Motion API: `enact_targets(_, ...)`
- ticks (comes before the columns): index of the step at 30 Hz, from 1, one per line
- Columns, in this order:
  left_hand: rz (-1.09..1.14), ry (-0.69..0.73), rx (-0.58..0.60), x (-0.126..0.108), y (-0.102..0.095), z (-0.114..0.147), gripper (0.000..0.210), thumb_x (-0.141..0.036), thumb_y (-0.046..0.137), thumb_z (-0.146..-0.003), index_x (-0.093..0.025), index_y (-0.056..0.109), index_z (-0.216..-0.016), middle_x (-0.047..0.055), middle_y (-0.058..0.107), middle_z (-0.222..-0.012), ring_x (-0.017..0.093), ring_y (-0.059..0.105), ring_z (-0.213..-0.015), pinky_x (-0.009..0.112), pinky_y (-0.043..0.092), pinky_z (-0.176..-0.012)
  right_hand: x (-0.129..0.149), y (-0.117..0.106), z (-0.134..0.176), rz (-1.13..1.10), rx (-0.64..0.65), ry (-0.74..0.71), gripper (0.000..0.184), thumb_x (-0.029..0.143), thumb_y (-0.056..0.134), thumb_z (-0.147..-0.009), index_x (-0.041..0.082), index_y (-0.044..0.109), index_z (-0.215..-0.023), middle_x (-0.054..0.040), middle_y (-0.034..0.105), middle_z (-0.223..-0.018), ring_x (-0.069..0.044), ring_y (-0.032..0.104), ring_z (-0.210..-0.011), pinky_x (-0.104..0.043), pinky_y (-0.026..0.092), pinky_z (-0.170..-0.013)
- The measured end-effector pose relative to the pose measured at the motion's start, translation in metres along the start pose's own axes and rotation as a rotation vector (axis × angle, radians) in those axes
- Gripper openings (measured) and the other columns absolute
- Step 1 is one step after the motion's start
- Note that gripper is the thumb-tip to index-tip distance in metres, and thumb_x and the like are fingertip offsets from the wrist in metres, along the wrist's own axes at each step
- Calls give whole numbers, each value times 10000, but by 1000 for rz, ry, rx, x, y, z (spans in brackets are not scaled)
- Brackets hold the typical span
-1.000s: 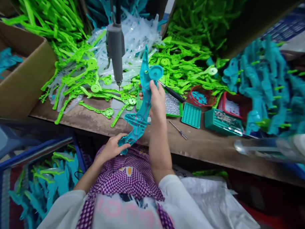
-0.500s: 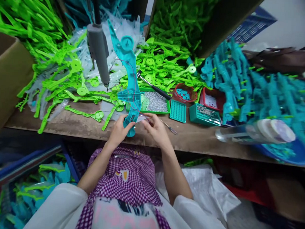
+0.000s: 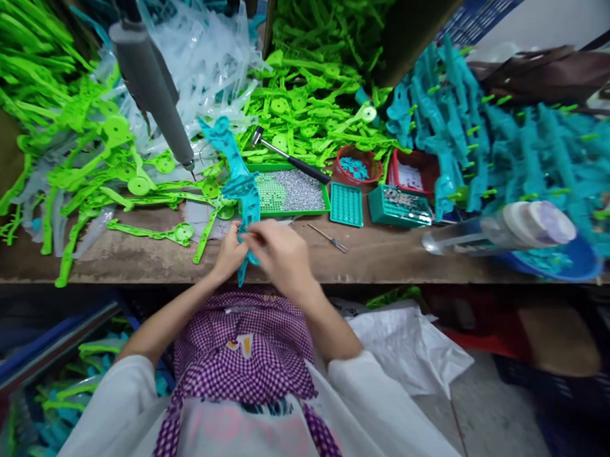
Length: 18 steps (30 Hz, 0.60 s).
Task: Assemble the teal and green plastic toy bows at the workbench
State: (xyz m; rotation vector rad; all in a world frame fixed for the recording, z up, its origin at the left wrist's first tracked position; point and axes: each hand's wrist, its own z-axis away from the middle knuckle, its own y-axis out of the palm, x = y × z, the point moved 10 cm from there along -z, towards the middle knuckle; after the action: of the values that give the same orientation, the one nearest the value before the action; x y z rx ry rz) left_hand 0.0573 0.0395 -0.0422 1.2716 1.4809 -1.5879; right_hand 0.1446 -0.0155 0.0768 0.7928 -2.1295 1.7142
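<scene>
Both hands meet at the front edge of the brown wooden worktop (image 3: 134, 259), just left of its middle. The left hand (image 3: 229, 251) is closed around the lower end of a long teal plastic arm-shaped part (image 3: 237, 176), gripping it from the left side. The right hand (image 3: 279, 251) is curled over the same lower end from the right, its fingers bent against the part; whether it pinches something small there cannot be told. The teal part rises from the hands toward the back left, tilted, its round upper end above the loose bright green plastic arm pieces (image 3: 131, 182) spread over the worktop's left half.

Just behind the hands lies a shallow green tray of small silver screws (image 3: 291, 191), with a black-handled small hammer (image 3: 287, 158) resting across its back rim. A thin metal screwdriver bit (image 3: 329, 238) lies on the bare wood to the right of the hands. A grey hanging electric screwdriver (image 3: 152, 96) points its tip down over the green pieces, left of the teal part. A heap of assembled teal pieces (image 3: 488, 141) fills the back right corner.
</scene>
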Motion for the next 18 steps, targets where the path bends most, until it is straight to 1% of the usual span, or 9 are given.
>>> enact_targets(1,15,-11,4,2,-4,-2,287,-483,523,-913,-210,490,-995,20,608,-824,192,614,-774,337,504,-715,-31,-9,15,41,-8,83,234,388,487,-965,230,658,-976,-61,711,-928,-213,648,-859,-349,480,-779)
enact_targets(2,25,-17,2,3,-8,-4,305,-501,531,-902,-210,486,-980,15,606,-803,184,606,-739,329,495,-696,-60,-11,31,83,24,146,221,385,510,-952,224,660,-925,-57,704,-879,-207,644,-804,-334,472,-727)
enact_targets(4,29,-16,-24,5,-17,-10,345,-534,572,-865,-211,486,-952,8,599,-768,175,587,-697,320,475,-678,-109,-7,62,157,84,244,199,356,517,-945,220,661,-924,-68,690,-890,-211,642,-816,-321,463,-702)
enact_targets(6,5,-6,-65,7,-25,-16,377,-553,607,-829,-211,489,-938,5,587,-749,176,572,-687,323,459,-683,-137,2,85,156,84,277,196,343,503,-946,222,657,-933,-80,679,-908,-216,636,-837,-323,472,-723)
enact_targets(7,-11,-1,-83,8,-28,-18,387,-559,611,-823,-210,489,-936,4,581,-745,178,566,-686,327,453,-688,-143,6,91,152,77,282,203,342,497,-946,218,654,-909,-86,672,-899,-222,630,-843,-329,476,-735)
enact_targets(10,-40,2,-102,13,-31,-21,408,-582,592,-826,-204,490,-941,6,572,-753,184,561,-691,334,444,-697,-139,12,93,102,59,268,234,337,494,-943,202,635,-815,-89,656,-823,-231,620,-811,-336,480,-730)
enact_targets(14,-18,10,-132,16,-33,-21,442,-610,592,-812,-200,495,-945,19,589,-796,193,581,-730,342,456,-725,-107,17,64,-111,7,170,218,308,475,-956,204,663,-986,-86,704,-950,-201,653,-856,-316,498,-789)
enact_targets(16,2,6,-160,17,-35,-20,433,-596,605,-807,-200,498,-944,21,596,-811,194,588,-751,339,458,-739,-90,32,49,-118,60,86,231,290,463,-964,211,670,-1027,-87,710,-980,-200,660,-885,-317,500,-809)
enact_targets(18,14,-14,-181,18,-36,-18,397,-558,618,-810,-200,506,-942,15,598,-810,186,584,-745,326,454,-732,-80,53,39,-23,149,31,225,261,468,-964,195,679,-1002,-96,707,-931,-211,657,-877,-323,498,-785)
